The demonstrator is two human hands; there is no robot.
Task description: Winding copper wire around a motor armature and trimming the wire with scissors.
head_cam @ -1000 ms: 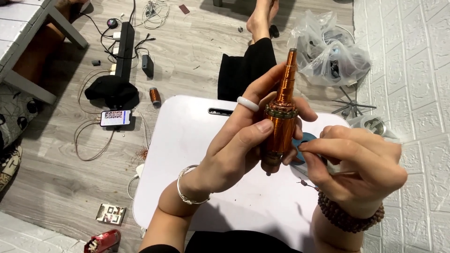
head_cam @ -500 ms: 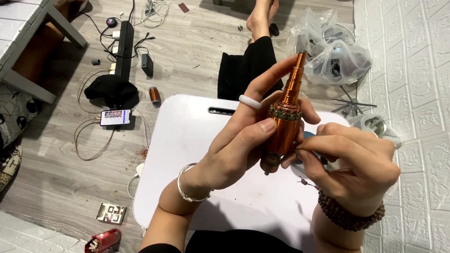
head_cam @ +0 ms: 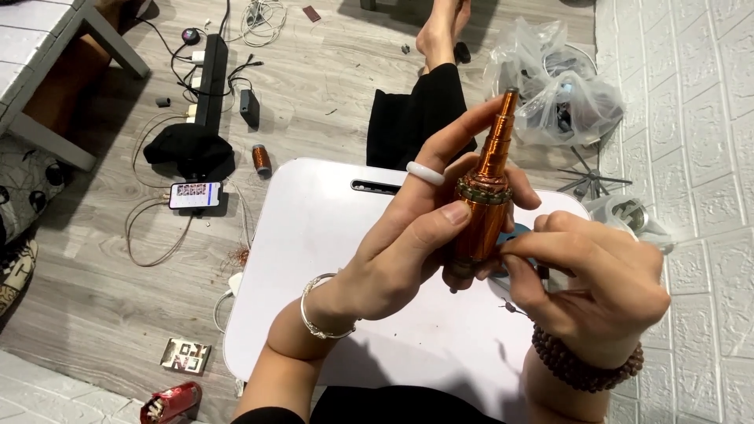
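the left hand [head_cam: 408, 251] is clenched around a copper-coloured motor rotor [head_cam: 481, 220], thumb pressed across its thick wound body just under the dark ring, fingers wrapped behind, a white ring [head_cam: 425, 173] on one finger and a silver bangle [head_cam: 318, 310] at the wrist. the rotor is held up in the air over the white table [head_cam: 314, 235], stepped shaft pointing up and away and tilted a little to the right. the right hand [head_cam: 585, 286] is pinched shut at the rotor's lower right side, fingertips together on something thin; what it grips is too small to make out, though a blue object [head_cam: 514, 235] shows behind the fingers and a bit of fine wire [head_cam: 510, 308] hangs just below. a dark bead bracelet [head_cam: 585, 365] sits on that wrist.

compared with a second ago, the rotor leans further right and sits slightly lower in the grip, and the right hand has drawn in closer to its base. judging from that, the work is fine handling at the rotor's lower winding, with the left hand turning the piece to present it.

on the floor to the left lie a black power strip [head_cam: 210, 78], a phone [head_cam: 195, 195] and a small copper spool [head_cam: 261, 159]; clear plastic bags [head_cam: 558, 86] sit beyond the table.
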